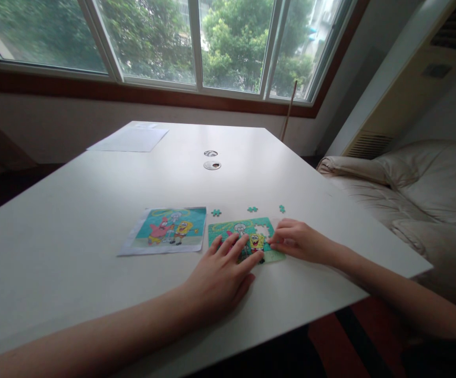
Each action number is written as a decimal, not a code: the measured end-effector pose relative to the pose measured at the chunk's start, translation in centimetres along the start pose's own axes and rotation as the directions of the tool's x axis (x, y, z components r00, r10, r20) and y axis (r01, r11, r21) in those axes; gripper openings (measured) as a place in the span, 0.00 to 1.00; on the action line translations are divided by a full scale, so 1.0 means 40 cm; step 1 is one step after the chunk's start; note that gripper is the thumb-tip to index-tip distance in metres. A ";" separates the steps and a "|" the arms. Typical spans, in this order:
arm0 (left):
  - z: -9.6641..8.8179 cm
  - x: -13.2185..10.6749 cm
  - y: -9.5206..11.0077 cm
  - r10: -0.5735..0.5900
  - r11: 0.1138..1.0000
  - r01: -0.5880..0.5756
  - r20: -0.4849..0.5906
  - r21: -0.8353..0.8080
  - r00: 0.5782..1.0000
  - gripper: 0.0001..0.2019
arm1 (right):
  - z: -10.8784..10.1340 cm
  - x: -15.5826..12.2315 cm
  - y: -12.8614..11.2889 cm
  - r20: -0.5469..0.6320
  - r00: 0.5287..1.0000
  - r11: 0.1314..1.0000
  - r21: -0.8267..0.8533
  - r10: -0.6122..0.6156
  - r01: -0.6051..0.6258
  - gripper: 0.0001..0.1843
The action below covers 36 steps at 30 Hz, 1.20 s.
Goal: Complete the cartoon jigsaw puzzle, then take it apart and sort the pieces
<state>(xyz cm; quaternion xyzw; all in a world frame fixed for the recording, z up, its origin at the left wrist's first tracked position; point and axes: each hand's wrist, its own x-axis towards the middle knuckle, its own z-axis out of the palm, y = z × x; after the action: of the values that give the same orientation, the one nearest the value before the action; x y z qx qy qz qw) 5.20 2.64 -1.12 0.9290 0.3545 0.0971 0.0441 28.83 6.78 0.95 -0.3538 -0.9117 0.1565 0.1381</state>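
A jigsaw puzzle (220, 229) with a green border and cartoon figures lies on the white table, with a gap in its upper right part. My left hand (222, 273) rests across its lower left, fingers spread flat and covering part of the picture. At the right edge, beside the gap, the fingers of my right hand (297, 240) are pinched together on a puzzle piece, mostly hidden by the fingertips. Three loose teal pieces lie just beyond the puzzle: a left piece (216, 212), a middle piece (252, 209) and a right piece (282, 209).
Left of the puzzle lies a printed sheet (161, 231) with the same cartoon picture. White paper (129, 139) lies at the table's far left. Two round discs (212, 165) sit near the far middle. A cream sofa (421, 194) stands to the right, and windows are behind.
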 end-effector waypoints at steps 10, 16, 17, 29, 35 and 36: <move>-0.003 0.000 0.000 0.002 1.000 -0.002 0.002 0.012 1.000 0.20 | -0.010 -0.012 0.003 0.091 0.980 0.939 -0.280 -0.179 0.197 0.13; -0.002 -0.001 0.000 0.003 1.000 -0.003 -0.010 0.023 1.000 0.19 | -0.047 -0.001 0.030 0.011 0.997 0.996 -0.041 -0.076 0.076 0.12; -0.002 -0.001 -0.001 0.003 1.000 -0.002 -0.008 0.026 1.000 0.19 | -0.057 0.002 0.044 -0.026 0.999 0.999 -0.025 -0.039 0.038 0.11; -0.026 0.018 0.042 0.015 0.999 -0.017 0.043 0.038 0.999 0.19 | -0.153 0.063 0.227 0.160 0.981 0.993 -0.001 0.114 -0.115 0.13; -0.029 0.021 0.075 0.134 0.991 -0.133 0.058 -0.023 0.989 0.18 | -0.140 0.092 0.236 0.281 0.952 0.992 0.008 0.122 -0.130 0.14; -0.029 0.021 0.076 0.143 0.990 -0.141 0.060 -0.031 0.988 0.18 | -0.136 0.096 0.236 0.277 0.951 0.990 0.001 0.136 -0.142 0.15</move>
<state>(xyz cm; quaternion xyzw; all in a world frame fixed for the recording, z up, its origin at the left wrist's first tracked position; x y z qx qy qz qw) 7.56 0.95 0.59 0.9537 0.2846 0.0759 0.0602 33.76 17.04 2.84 -0.3902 -0.8933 0.2232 0.0021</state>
